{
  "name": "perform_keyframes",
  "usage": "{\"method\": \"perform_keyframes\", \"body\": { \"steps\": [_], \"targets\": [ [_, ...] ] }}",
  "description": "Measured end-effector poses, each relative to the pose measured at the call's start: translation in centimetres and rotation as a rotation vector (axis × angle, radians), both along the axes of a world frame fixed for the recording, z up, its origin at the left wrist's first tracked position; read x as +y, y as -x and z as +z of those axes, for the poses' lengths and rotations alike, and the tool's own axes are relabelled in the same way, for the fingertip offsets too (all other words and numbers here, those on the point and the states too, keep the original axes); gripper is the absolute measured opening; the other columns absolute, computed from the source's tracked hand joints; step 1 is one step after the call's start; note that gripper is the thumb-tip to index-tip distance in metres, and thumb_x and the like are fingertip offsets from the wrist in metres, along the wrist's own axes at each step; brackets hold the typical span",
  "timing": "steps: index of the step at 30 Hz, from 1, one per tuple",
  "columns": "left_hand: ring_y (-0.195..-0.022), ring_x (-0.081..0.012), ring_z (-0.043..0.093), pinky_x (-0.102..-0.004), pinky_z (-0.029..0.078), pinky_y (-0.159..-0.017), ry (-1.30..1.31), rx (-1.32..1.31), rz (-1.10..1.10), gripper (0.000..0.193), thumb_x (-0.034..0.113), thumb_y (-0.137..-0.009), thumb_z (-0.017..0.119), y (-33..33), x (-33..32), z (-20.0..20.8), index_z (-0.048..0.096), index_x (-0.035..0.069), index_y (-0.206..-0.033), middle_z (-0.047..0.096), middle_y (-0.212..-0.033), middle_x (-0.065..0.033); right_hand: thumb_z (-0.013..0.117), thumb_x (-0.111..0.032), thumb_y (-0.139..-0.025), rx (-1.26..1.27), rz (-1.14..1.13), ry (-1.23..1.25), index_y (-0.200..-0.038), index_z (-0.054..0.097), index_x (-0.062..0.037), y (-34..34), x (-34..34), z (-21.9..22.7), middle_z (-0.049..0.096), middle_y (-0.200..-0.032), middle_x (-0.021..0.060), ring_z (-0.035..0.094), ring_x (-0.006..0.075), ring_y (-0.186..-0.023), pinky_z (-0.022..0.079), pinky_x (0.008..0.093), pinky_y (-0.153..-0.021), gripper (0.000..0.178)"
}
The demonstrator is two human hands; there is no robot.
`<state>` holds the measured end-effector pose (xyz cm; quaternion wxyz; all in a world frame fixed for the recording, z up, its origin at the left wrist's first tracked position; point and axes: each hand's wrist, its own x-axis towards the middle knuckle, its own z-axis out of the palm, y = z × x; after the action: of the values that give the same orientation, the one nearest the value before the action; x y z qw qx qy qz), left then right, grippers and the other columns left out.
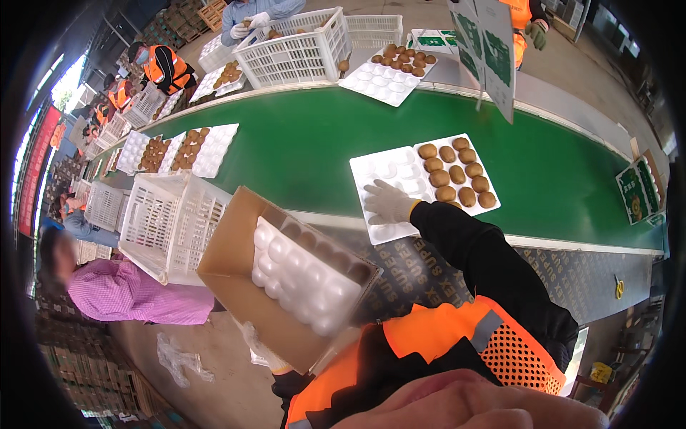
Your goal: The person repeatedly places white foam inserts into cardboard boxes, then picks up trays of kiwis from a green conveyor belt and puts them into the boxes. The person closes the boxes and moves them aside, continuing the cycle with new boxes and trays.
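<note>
Pressing open fingers on the white tray's (386,171) near edge, right hand (386,201).

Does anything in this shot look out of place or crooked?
The cardboard box is tipped steeply off level, its white tray showing at the open side, with the left hand under its lower edge. The right hand rests on a half-filled kiwi tray that overhangs the green belt's near edge.
</note>
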<state>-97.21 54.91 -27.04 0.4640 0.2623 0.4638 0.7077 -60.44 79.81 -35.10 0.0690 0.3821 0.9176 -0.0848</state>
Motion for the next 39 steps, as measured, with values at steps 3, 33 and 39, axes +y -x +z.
{"method": "perform_keyframes", "body": {
  "steps": [3,33,39],
  "targets": [
    [-0.103,-0.0216,0.059,-0.0336,0.05,-0.088,0.034,0.078,0.019,0.05,0.028,-0.103,0.053,1.7,-0.2,-1.7,0.041,0.007,-0.146,0.058,-0.122,-0.009,0.057,-0.048,-0.093,-0.041,0.037,-0.165,-0.091,0.073,-0.0129,-1.1,1.1,-3.0,0.067,-0.097,0.0036,0.057,0.0246,-0.113,0.031,0.048,-0.112,0.039],
    [-0.095,-0.0208,0.063,-0.0334,0.055,-0.076,0.028,-0.076,-0.077,0.051,0.04,-0.101,0.054,-3.6,1.7,4.9,0.047,0.007,-0.139,0.062,-0.113,-0.0083,0.077,-0.044,-0.081,-0.379,-0.714,-0.231,-0.111,0.071,-0.0089,-24.6,-0.9,6.7,0.072,-0.105,0.0097,0.068,0.0285,-0.101,0.05,0.0452,-0.091,0.047],
    [-0.118,-0.0286,0.06,-0.0398,0.054,-0.097,-0.211,-0.024,-0.117,0.053,0.023,-0.103,0.049,-3.3,1.0,4.1,0.037,0.011,-0.153,0.057,-0.134,-0.014,0.07,-0.05,-0.09,-0.102,-1.476,0.05,-0.151,0.035,0.0002,-37.9,-4.0,-4.8,0.051,-0.145,0.0247,0.054,0.0411,-0.13,0.044,0.0525,-0.108,0.086]
  ]
}}
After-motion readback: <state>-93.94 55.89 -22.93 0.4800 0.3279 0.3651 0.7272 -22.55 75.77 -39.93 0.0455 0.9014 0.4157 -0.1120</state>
